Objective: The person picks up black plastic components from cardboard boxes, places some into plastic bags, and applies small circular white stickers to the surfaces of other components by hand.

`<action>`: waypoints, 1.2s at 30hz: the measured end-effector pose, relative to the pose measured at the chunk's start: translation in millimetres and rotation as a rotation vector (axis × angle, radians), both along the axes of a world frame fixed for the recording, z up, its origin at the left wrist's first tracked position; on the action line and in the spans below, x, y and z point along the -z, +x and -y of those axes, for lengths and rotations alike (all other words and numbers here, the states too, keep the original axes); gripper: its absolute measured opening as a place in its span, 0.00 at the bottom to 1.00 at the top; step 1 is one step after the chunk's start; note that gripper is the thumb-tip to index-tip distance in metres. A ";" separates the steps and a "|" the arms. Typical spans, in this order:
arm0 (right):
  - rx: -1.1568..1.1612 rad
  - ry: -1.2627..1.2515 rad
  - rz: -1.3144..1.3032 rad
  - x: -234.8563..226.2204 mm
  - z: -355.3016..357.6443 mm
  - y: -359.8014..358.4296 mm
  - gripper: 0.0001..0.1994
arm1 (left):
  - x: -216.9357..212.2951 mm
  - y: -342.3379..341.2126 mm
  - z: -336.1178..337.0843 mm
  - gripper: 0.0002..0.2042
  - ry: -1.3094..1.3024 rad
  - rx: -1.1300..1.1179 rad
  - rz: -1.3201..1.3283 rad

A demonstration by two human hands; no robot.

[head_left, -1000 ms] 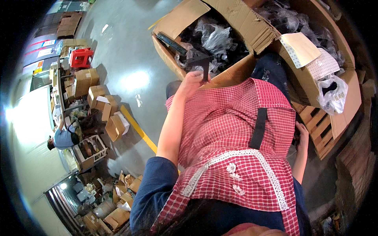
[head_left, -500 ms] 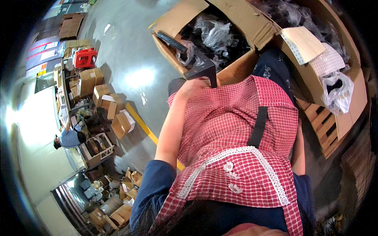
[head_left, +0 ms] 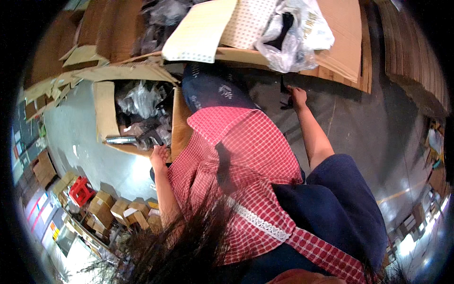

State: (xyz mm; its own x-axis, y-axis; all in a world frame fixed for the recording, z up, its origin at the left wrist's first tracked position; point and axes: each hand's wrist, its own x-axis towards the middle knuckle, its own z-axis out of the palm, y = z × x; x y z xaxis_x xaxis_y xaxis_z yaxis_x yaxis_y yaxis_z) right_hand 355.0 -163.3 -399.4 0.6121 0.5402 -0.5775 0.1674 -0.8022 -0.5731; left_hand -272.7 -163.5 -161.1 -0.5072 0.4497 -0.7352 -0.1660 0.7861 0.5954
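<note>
Left hand (head_left: 160,155) at near rim of box (head_left: 181,125): fingers half curled, dark bracket (head_left: 154,137) just past tips, over box; whether pinched, cannot tell. Film (head_left: 143,100) inside box. Right hand (head_left: 298,98) well right of box, fingers bent by black part (head_left: 283,85); grip unclear. Carton (head_left: 340,47) beyond, right of box. Seemingly mid-handling; next move likely calls for sure hold, clear of rim.

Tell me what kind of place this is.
Probably a warehouse or packing area: an open cardboard box holds crumpled clear plastic, stacked cardboard stands at right, and more cartons sit at lower left.
</note>
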 end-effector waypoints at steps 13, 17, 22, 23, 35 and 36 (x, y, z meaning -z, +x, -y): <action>0.223 0.472 -0.436 71.8 -101.7 32.6 0.22 | 5.9 -29.9 15.4 0.22 -0.034 0.302 -0.010; 0.118 0.418 -0.337 69.8 -94.1 22.9 0.23 | -3.6 -48.4 31.3 0.21 0.029 0.385 0.062; -0.026 0.219 -0.170 91.6 -31.8 79.2 0.12 | 6.2 -13.7 -25.2 0.20 0.083 0.553 -0.071; -0.254 0.163 -0.070 50.4 -37.2 56.3 0.13 | 0.0 -15.3 5.2 0.20 0.089 0.492 -0.108; -0.478 0.511 0.301 -440.8 -92.2 -35.6 0.19 | -43.1 49.0 27.2 0.17 0.457 0.432 -0.276; -0.536 0.454 0.357 -441.2 -106.6 -34.0 0.23 | -43.9 51.8 26.5 0.17 0.487 0.419 -0.271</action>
State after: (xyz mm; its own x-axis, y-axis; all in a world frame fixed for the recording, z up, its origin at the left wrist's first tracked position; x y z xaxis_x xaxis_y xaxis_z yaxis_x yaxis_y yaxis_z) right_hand 321.0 -56.8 41.8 0.3084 0.9501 -0.0476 0.7005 -0.2607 -0.6643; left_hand -220.9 -190.0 -117.2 -0.3564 0.8938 -0.2720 0.2971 0.3844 0.8740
